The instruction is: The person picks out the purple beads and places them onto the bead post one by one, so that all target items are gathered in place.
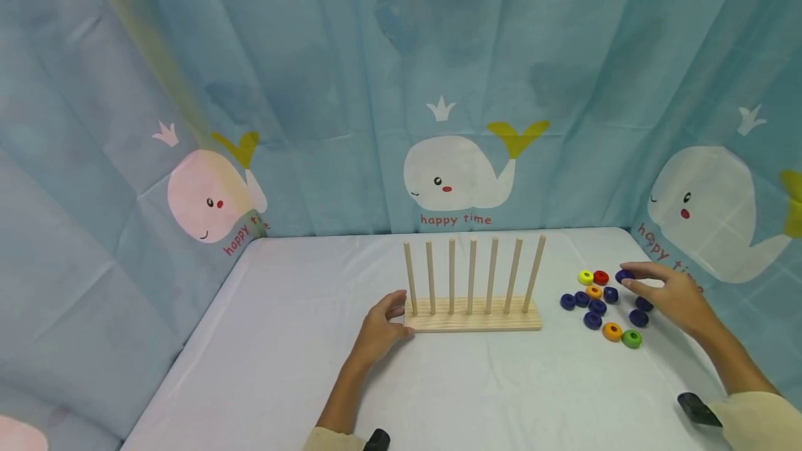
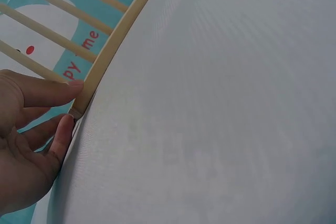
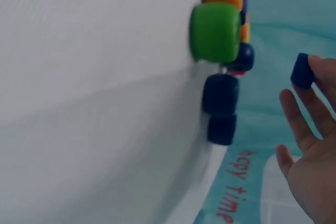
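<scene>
A wooden peg rack (image 1: 473, 324), with several upright dowels on a flat base, stands mid-table. At its left end, my left hand (image 1: 378, 331) holds the base between thumb and fingers; the left wrist view shows the thumb and fingertips against the base's corner (image 2: 86, 90). My right hand (image 1: 677, 298) pinches a dark blue bead (image 3: 302, 71) between thumb and fingertips. That bead is raised off the table, beyond the other beads in the right wrist view. Loose beads lie below and left of this hand: several blue ones (image 1: 597, 307), two orange (image 1: 612, 331), one green (image 1: 631, 338), one yellow (image 1: 585, 277), one red (image 1: 601, 278).
A white cloth (image 1: 263, 367) covers the table. Behind it and along both sides hangs a light blue curtain (image 1: 326, 89) printed with whales. The beads are grouped on the table's right side, apart from the rack.
</scene>
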`<state>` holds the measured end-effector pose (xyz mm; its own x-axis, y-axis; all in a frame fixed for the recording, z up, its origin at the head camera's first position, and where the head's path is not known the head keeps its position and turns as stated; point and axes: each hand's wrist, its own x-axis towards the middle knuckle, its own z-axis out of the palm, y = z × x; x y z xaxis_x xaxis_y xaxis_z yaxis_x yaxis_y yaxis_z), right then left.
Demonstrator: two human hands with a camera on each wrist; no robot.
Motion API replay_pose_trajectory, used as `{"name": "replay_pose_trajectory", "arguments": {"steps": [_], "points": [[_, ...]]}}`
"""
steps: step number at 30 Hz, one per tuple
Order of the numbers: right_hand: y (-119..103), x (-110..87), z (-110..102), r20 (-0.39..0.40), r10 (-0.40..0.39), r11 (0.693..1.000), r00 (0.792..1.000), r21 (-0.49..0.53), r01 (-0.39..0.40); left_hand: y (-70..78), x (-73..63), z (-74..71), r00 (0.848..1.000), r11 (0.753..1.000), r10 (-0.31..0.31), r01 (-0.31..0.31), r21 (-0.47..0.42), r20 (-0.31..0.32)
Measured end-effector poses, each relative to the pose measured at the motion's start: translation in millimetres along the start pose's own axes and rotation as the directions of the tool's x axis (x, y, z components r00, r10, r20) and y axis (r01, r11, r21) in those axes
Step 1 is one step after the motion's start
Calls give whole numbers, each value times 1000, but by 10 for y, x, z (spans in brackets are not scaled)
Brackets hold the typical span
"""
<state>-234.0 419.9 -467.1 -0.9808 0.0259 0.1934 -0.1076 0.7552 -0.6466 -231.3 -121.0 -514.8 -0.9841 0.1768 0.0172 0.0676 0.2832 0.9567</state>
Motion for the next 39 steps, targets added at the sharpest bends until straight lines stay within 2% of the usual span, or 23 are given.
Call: {"name": "replay_pose_trajectory", "arguments": {"steps": [5, 12, 21, 29, 39], "points": [[-201, -8, -19, -54, -60, 998, 997, -3, 60, -23, 12, -4, 1000, 1000, 12, -11, -21, 6], [-459, 1, -11, -115, -168, 985, 979, 27, 172, -53, 14, -11, 1000, 999, 26, -26, -28, 1], [-862, 12, -3, -141, -202, 976, 969, 59, 212, -27, 9, -13, 1000, 998, 18, -17, -64, 8], [-1191, 19, -49, -173, -301, 943, 938, 94, 320, -20, 1, -2, 1000, 997, 16, -15, -75, 11], [-1680, -11, -6, -201, -346, 914, 916, 150, 378, -28, 13, -13, 1000, 998, 20, -19, -58, 11]]}}
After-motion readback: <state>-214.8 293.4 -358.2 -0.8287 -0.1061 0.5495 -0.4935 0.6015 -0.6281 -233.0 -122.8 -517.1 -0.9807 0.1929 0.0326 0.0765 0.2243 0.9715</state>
